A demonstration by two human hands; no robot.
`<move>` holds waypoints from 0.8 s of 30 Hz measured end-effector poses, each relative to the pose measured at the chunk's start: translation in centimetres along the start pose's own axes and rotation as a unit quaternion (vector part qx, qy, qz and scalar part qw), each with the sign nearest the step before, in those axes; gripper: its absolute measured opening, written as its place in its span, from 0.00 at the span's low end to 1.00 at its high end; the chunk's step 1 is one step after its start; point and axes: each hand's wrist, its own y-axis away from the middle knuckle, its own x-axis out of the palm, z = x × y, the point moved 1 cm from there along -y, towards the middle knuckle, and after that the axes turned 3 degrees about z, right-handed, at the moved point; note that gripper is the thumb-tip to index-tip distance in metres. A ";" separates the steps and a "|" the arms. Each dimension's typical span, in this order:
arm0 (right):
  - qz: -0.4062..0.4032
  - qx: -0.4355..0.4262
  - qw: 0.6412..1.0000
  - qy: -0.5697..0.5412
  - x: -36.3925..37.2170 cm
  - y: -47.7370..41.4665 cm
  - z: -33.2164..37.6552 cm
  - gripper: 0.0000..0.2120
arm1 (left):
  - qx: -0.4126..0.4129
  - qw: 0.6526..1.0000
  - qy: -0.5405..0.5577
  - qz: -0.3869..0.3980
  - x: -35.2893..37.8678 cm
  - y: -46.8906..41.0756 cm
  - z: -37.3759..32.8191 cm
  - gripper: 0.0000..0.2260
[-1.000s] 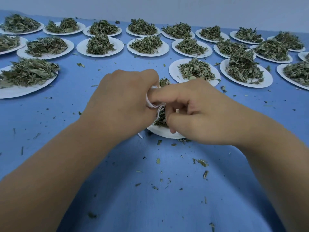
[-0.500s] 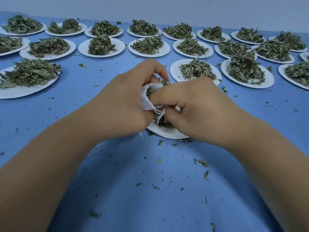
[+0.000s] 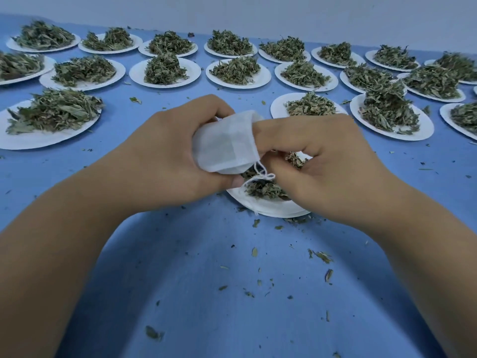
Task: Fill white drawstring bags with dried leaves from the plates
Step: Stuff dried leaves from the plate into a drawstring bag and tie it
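Note:
My left hand (image 3: 165, 156) grips a small white drawstring bag (image 3: 224, 143) just above a white plate (image 3: 271, 209) at the table's centre. The bag looks flat and mostly unfolded, and its knotted drawstring (image 3: 260, 174) dangles from the lower edge. My right hand (image 3: 330, 161) is curled over the plate, with its forefinger at the bag's mouth on the right side, pinching the rim. A low pile of dried leaves (image 3: 260, 188) lies on the plate, partly hidden under both hands.
Several white plates heaped with dried leaves stand in rows across the back, the closest being a left plate (image 3: 31, 140) and a right plate (image 3: 402, 130). Leaf crumbs are scattered over the blue table (image 3: 206, 280). A pale wall runs behind.
The bag was bunched up and mostly hidden between my fingers; now it is spread out and plainly visible in my left hand. My right hand shifted slightly right, to the bag's mouth.

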 end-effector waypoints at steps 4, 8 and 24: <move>0.059 -0.007 0.998 0.014 0.3 0.0 0.1 0.24 | 0.036 0.998 -0.017 -0.039 0.6 0.3 0.0 0.18; -0.011 0.031 0.997 -0.063 -0.2 0.4 0.6 0.25 | 0.064 0.992 -0.071 -0.085 0.6 0.3 -0.3 0.14; 0.123 0.058 0.989 -0.050 0.0 0.0 1.2 0.12 | 0.104 0.975 -0.153 -0.124 2.3 0.0 -1.4 0.11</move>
